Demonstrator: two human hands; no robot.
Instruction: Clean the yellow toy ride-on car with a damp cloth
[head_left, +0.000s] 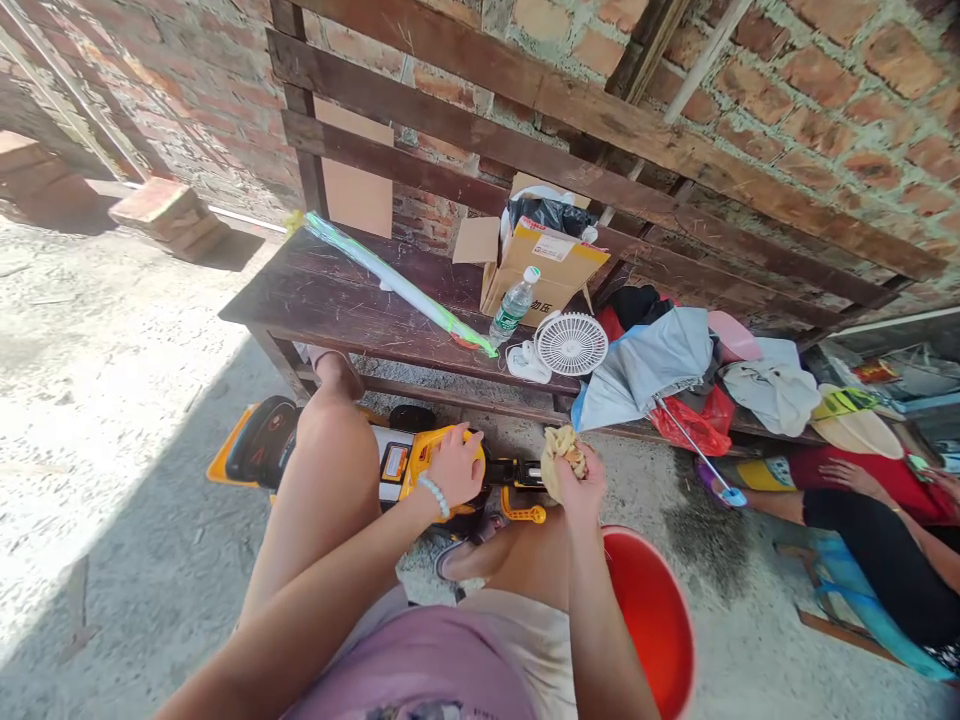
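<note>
A yellow and black toy ride-on vehicle [397, 462] lies on the concrete floor between my knees. My left hand [455, 466] rests on its yellow body with the fingers curled over it; a white bead bracelet is on that wrist. Just to the right, my right hand [581, 478] is closed around a crumpled yellowish cloth [561, 452], held above the vehicle's front end. My bare legs hide part of the vehicle.
A red bucket [652, 620] stands by my right leg. A dark wooden bench [330, 290] holds a rolled tube, a water bottle [514, 305], a cardboard box [547, 262], a small white fan [571, 344] and a grey umbrella [649, 365]. Another person [885, 520] sits at right.
</note>
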